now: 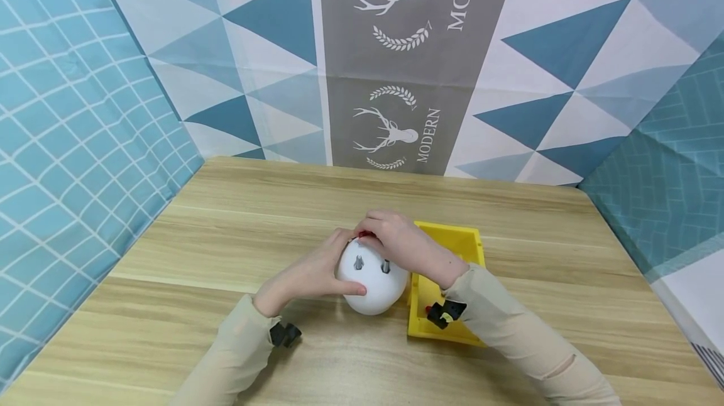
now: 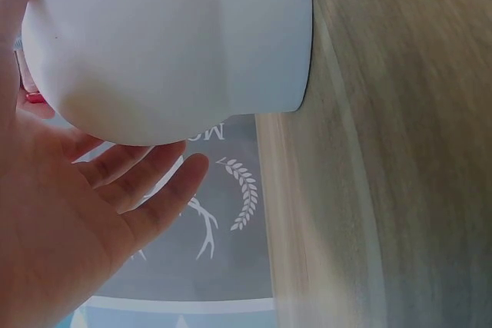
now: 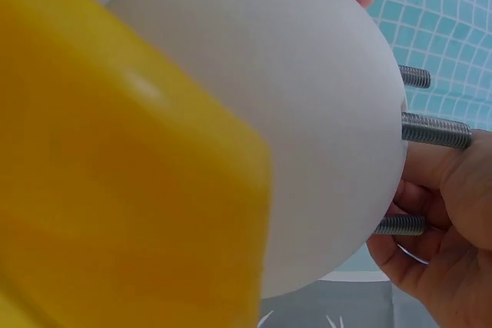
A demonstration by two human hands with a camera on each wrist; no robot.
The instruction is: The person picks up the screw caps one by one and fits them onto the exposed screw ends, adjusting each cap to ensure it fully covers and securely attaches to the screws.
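A white rounded dome (image 1: 374, 299) stands on the table with threaded metal studs (image 3: 436, 130) sticking out of its top. My left hand (image 1: 317, 271) holds the dome from the left, its thumb across the front and its fingers round the far side. At the dome's far upper edge, my right hand (image 1: 404, 242) has curled fingers pinching a small red part (image 1: 364, 234), mostly hidden by them. The right wrist view has these fingers around the lowest stud (image 3: 400, 225). In the left wrist view, several left fingers (image 2: 165, 190) lie loosely along the dome's side.
A yellow bin (image 1: 447, 335) stands close to the dome's right, under the right forearm, with a small red item (image 1: 428, 310) visible in it. Its wall looms large in the right wrist view. The wooden table (image 1: 198, 255) meets a patterned cloth backdrop (image 1: 271, 79) behind.
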